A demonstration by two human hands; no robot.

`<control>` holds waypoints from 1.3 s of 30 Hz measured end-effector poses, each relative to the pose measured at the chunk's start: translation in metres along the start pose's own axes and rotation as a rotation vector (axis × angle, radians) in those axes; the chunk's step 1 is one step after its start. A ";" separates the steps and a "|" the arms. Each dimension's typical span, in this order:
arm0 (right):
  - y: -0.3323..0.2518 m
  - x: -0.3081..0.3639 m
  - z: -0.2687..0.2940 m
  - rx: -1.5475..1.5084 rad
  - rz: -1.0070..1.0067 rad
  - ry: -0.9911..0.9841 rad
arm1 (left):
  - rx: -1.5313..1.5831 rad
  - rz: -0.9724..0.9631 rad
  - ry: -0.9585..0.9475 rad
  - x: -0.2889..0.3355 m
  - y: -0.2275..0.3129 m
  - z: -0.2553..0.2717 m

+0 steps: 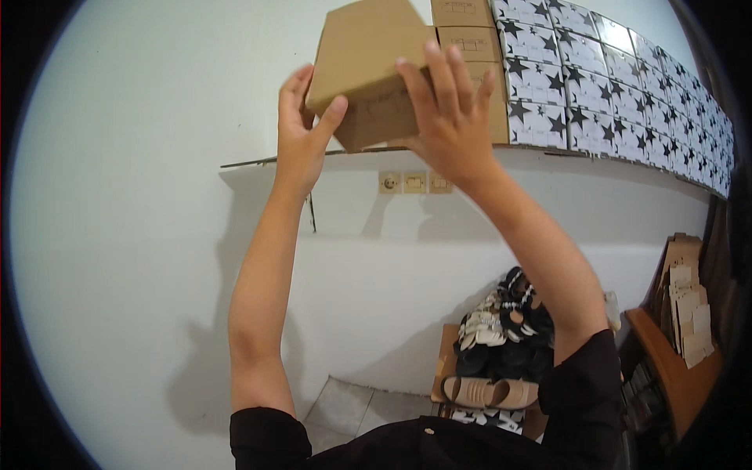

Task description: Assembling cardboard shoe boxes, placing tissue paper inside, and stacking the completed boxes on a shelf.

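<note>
A plain brown cardboard box [368, 51] is raised in front of me, tilted, at the height of a wall shelf [251, 163]. My left hand [300, 145] grips its lower left corner, with the thumb on the near side and the fingers round the left edge. My right hand [456, 129] presses on the box's right side, its fingers spread and pointing up; its thumb is mostly hidden near the bottom edge. Just right of the box, several similar brown boxes [468, 45] stand stacked on the shelf, partly covered by my right hand.
White boxes with black stars [536, 78] fill the shelf to the right. Below it are a wall socket [389, 182] and switches [415, 182]. Lower down lie a shoe pile [489, 321] and beige sandals [489, 392]. Flattened cardboard [689, 313] leans by a wooden tabletop [677, 384].
</note>
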State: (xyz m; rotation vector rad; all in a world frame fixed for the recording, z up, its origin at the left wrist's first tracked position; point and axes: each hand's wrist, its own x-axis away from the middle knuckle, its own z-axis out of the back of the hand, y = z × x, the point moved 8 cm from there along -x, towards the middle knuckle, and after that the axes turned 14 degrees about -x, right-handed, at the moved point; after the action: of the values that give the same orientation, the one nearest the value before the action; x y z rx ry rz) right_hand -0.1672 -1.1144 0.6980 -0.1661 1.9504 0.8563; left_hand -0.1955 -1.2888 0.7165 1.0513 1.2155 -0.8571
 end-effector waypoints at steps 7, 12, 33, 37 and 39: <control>0.070 -0.067 -0.047 0.275 0.072 -0.149 | -0.031 -0.230 0.170 -0.021 -0.016 -0.010; 0.104 -0.078 -0.090 0.202 0.033 -0.196 | -0.324 -0.143 0.080 -0.012 -0.099 -0.023; 0.182 -0.104 -0.246 0.483 -0.363 -0.591 | -1.083 -0.412 -0.340 -0.009 -0.227 -0.086; 0.247 -0.095 -0.269 0.588 -0.476 -0.618 | -1.078 -0.450 -0.480 -0.014 -0.231 -0.091; 0.270 -0.088 -0.284 0.585 -0.489 -0.605 | -1.049 -0.461 -0.547 -0.018 -0.238 -0.094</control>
State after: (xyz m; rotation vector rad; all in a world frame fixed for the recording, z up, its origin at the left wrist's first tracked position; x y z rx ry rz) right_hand -0.4469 -1.1117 0.9862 -0.0230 1.4148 -0.0168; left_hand -0.4504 -1.2728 0.6915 -0.3080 1.1879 -0.6274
